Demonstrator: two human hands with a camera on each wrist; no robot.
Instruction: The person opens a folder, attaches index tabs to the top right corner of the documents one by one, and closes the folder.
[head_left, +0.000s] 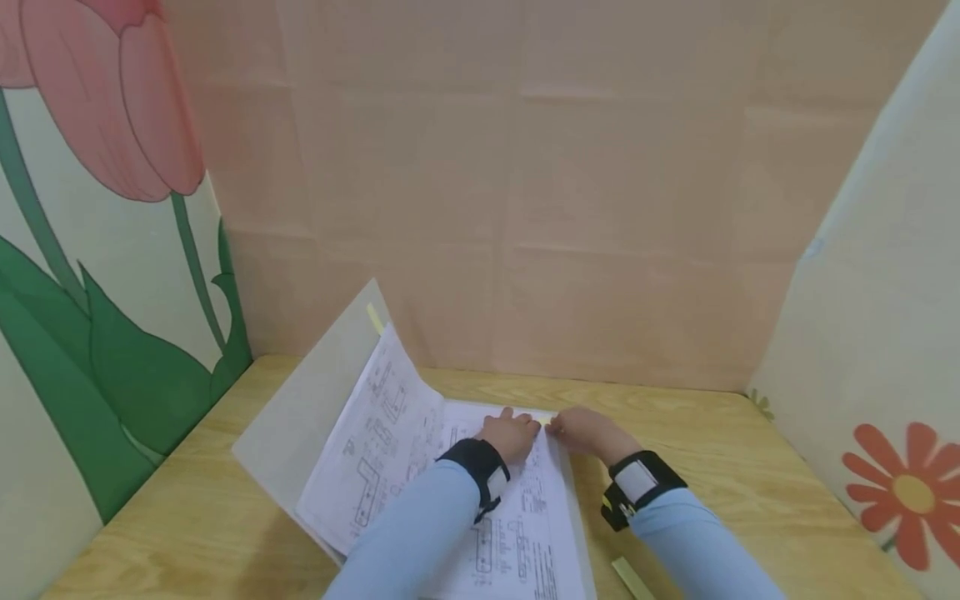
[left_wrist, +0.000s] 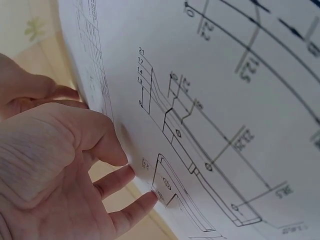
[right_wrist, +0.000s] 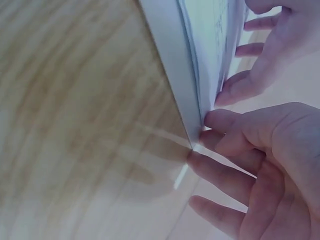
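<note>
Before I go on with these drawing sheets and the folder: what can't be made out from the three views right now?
- Print on the drawing sheets: too small in the head view; the left wrist view shows only a cropped patch.
- Folder near edge: hidden by the sleeves and cut off by the frame bottom.
- Right hand on the top corner: whether it pinches a sheet or only touches it cannot be told.
- Left hand fingers: touching the sheet edge; grip unclear.
</note>
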